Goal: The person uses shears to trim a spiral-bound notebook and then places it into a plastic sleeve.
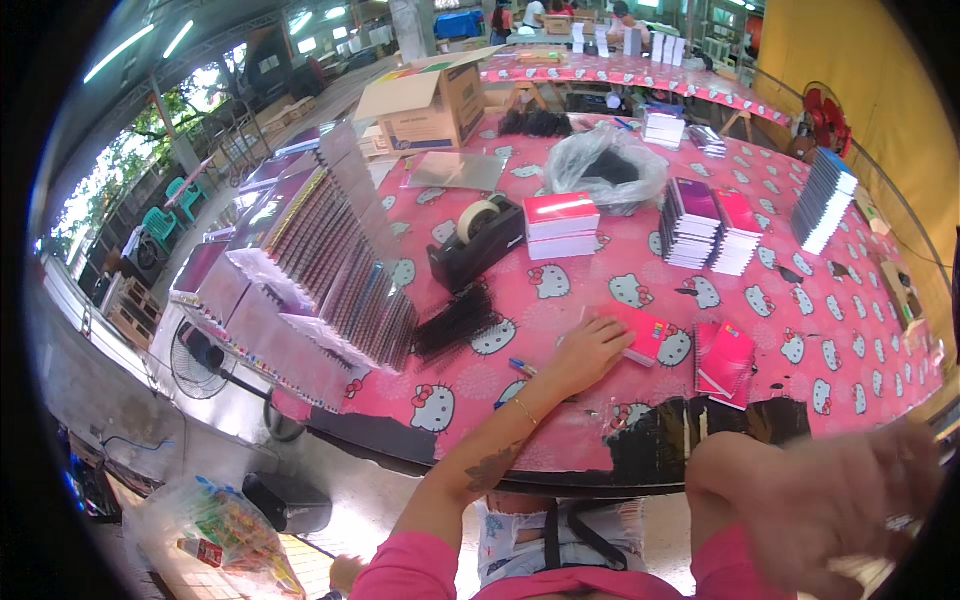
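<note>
My left hand point(588, 352) lies flat on the pink patterned tablecloth point(820, 330), its fingers resting on the edge of a red notebook point(643, 331). A blue pen point(522, 367) lies just left of that wrist. A short pile of pink and red notebooks point(725, 362) sits to the right of the hand. My right hand point(830, 505) is raised close to the camera at the lower right, blurred; whether it holds anything I cannot tell.
A black tape dispenser point(480, 240) and black spiral combs point(455, 322) lie left of centre. Long rows of spiral-bound notebooks point(330, 270) fill the left. Stacks of notebooks point(562, 225) point(708, 225) point(825, 200), a plastic bag point(605, 165) and a cardboard box point(430, 100) stand farther back.
</note>
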Demonstrator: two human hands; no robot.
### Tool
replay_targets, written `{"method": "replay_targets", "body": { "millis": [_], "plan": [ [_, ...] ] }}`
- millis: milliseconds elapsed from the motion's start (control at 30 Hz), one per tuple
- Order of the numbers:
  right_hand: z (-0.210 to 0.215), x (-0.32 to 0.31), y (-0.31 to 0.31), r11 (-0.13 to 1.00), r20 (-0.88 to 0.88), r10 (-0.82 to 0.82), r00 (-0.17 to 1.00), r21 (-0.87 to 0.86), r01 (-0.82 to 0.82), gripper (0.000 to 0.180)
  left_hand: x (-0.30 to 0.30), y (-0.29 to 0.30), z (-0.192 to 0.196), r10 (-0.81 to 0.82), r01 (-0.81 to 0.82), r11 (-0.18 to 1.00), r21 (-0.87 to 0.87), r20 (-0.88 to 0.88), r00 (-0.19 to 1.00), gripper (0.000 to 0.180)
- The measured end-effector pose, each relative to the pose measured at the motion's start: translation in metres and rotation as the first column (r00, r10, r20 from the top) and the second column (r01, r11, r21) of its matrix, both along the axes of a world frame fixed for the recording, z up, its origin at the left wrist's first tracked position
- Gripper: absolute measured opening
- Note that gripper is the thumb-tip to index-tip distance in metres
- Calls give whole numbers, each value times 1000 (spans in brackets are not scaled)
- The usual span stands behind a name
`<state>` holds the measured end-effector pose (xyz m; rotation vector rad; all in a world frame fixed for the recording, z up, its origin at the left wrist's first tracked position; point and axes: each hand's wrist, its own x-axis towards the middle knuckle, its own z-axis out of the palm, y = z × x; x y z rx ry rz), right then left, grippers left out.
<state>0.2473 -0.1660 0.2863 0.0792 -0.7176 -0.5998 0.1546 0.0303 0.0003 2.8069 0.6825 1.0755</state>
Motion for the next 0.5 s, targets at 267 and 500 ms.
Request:
{"method": "replay_targets", "body": {
  "millis": [267, 500],
  "plan": [
    [-178, 88, 106, 277, 562, 335, 757, -826, 491, 46, 4, -5, 2, -55, 54, 998, -17, -45, 997, 32],
    [-239, 132, 97, -98, 186, 542, 820, -954, 282, 51, 5, -5, 24, -77, 58, 989, -138, -136, 988, 28]
  ]
}}
